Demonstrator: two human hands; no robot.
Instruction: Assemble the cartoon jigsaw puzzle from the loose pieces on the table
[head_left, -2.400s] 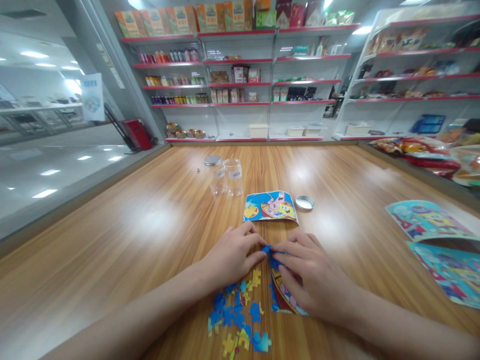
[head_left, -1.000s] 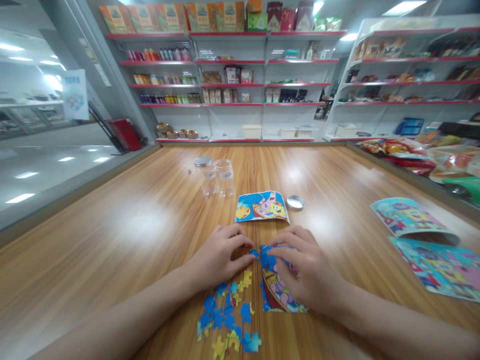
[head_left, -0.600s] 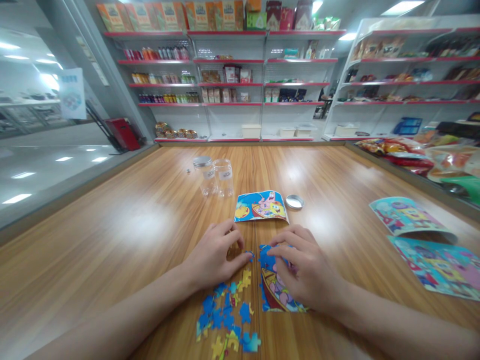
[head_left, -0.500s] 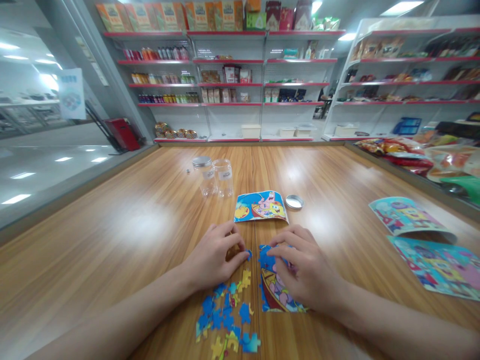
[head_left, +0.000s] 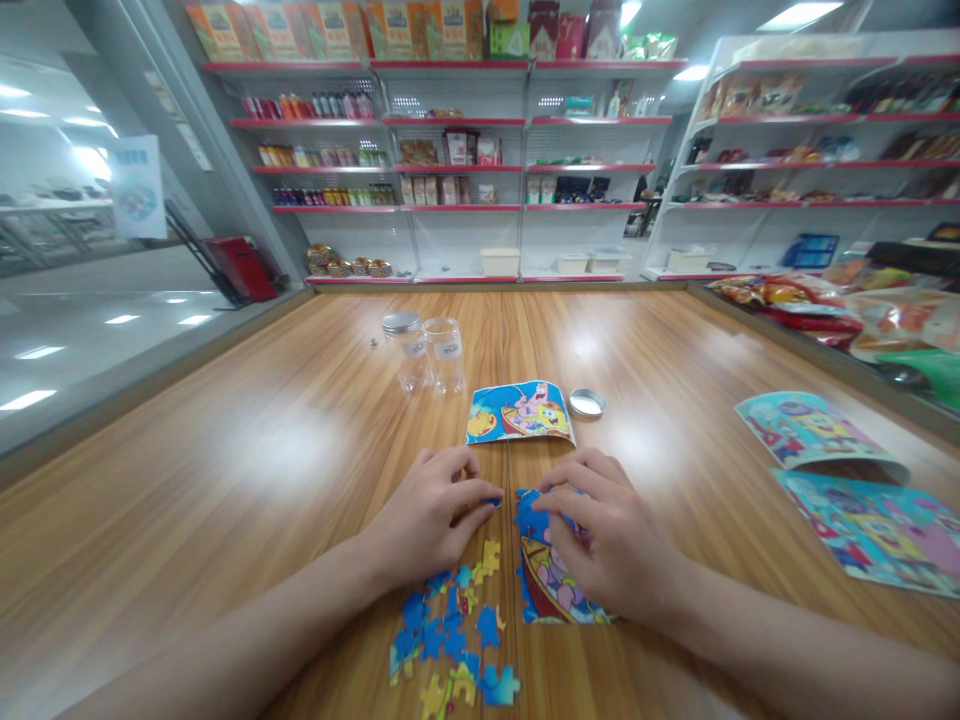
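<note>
My left hand (head_left: pixel 442 510) pinches a small blue puzzle piece (head_left: pixel 493 501) between thumb and fingertips, just left of the joined puzzle. Resting on that partly joined puzzle (head_left: pixel 536 575) is my right hand (head_left: pixel 600 525), its fingers curved and apart. The hand hides much of the puzzle's right side; a brown boat and blue background show. Loose blue and yellow puzzle pieces (head_left: pixel 452 640) lie scattered below my left hand. Beyond both hands sits a picture card (head_left: pixel 521 412) of cartoon figures in a boat, curling up at its edge.
Two clear jars stand farther back, a lidded jar (head_left: pixel 409 360) and an uncapped jar (head_left: pixel 448 360). A loose metal lid (head_left: pixel 587 403) lies right of the card. Two more cartoon sheets (head_left: pixel 817 435) are at the right. Snack packets (head_left: pixel 787 310) and stocked shelves (head_left: pixel 454 210) surround the wooden table (head_left: pixel 285 420).
The pinched blue piece has turned slightly in my left fingertips, and the index finger now covers more of it. My right hand stays on the puzzle.
</note>
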